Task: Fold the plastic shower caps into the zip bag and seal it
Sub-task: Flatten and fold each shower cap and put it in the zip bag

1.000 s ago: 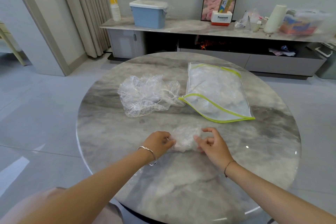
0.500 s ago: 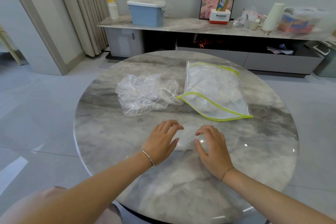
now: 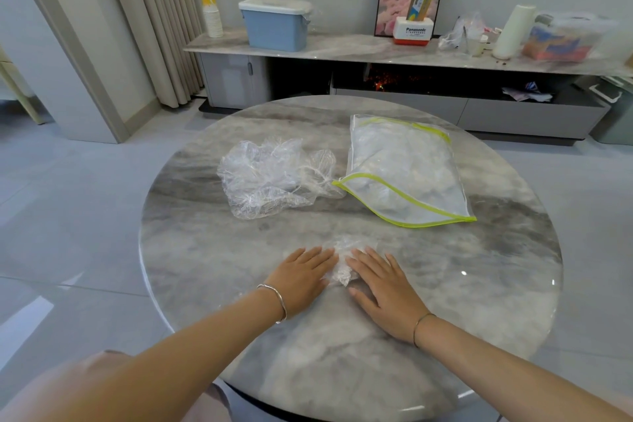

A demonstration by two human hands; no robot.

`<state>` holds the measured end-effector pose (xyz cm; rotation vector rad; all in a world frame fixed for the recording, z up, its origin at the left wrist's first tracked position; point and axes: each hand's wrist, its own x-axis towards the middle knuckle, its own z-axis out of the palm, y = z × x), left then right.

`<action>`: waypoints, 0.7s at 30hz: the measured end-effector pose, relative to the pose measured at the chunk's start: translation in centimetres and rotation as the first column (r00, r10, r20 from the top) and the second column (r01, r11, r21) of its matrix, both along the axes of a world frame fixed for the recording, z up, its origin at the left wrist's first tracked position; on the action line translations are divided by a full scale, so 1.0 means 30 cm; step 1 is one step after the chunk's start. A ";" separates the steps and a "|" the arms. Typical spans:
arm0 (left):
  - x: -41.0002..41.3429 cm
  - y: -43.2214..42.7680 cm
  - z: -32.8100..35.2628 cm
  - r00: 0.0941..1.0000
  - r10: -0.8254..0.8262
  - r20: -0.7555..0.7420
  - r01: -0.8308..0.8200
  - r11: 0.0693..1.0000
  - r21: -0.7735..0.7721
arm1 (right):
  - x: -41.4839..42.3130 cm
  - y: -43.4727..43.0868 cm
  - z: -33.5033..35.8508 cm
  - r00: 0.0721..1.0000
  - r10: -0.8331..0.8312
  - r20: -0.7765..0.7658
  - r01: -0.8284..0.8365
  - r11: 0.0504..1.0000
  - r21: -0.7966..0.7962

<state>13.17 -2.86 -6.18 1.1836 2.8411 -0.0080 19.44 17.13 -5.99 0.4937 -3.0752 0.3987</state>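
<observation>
1. Round and marble-topped, the bench [image 3: 445, 301] carries everything, and a low sideboard [image 3: 342, 48] runs along the wall behind it.
2. Both hands lie flat with fingers straight, gripping nothing. The left hand [image 3: 301, 276] and right hand [image 3: 383, 284] press either side of a small folded shower cap [image 3: 342, 257] toward the near edge. I judge this is to squeeze out air so the fold lies thin.
3. The loose shower caps [image 3: 270, 178] sit crumpled in a pile left of the bench's middle, within reach for folding.
4. The zip bag [image 3: 400, 168] lies right of the middle, its near-left corner touching the pile. Its yellow-green mouth gapes toward me, unsealed so the flattened cap can slide in. It looks stuffed with pale plastic, though I cannot tell how many caps.
5. My call for the next move: pinch the packet without letting it spring open. Sealing waits on the pile.
</observation>
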 end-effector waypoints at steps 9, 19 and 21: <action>0.023 -0.003 0.076 0.969 -0.105 -0.223 0.149 0.970 0.190 | 0.026 0.011 -0.005 0.970 0.138 -0.202 -0.143 0.990 -0.010; -0.004 -0.039 0.065 0.958 -0.216 -0.190 0.210 0.976 -0.048 | 0.011 0.034 -0.005 0.969 0.155 -0.191 -0.169 0.984 -0.060; -0.010 -0.037 0.057 0.962 -0.200 -0.186 0.199 0.980 -0.027 | 0.006 0.034 -0.007 0.972 0.134 -0.191 -0.155 0.983 -0.098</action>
